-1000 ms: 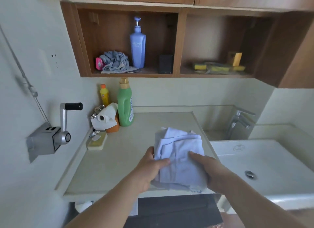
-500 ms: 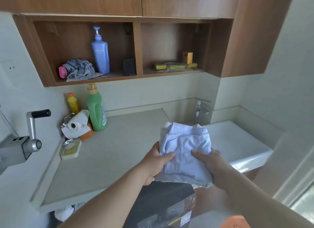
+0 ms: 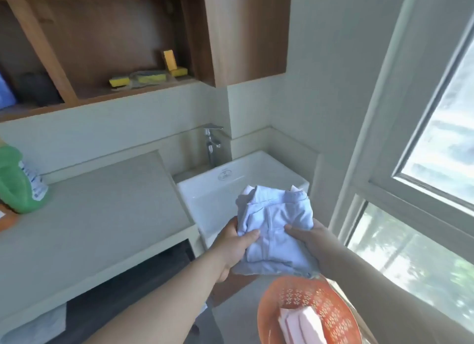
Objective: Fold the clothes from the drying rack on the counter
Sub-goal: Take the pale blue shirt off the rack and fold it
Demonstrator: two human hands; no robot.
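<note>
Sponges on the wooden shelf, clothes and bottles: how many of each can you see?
Yellow sponges on the wooden shelf: 4
Folded clothes: 2, the pale blue folded shirt held in both hands and the pink folded garment in the orange perforated plastic basket
Bottles: 1, the green plastic detergent bottle
Total: 7

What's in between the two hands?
In the head view, the folded pale blue shirt, gripped by the left hand and right hand.
</note>
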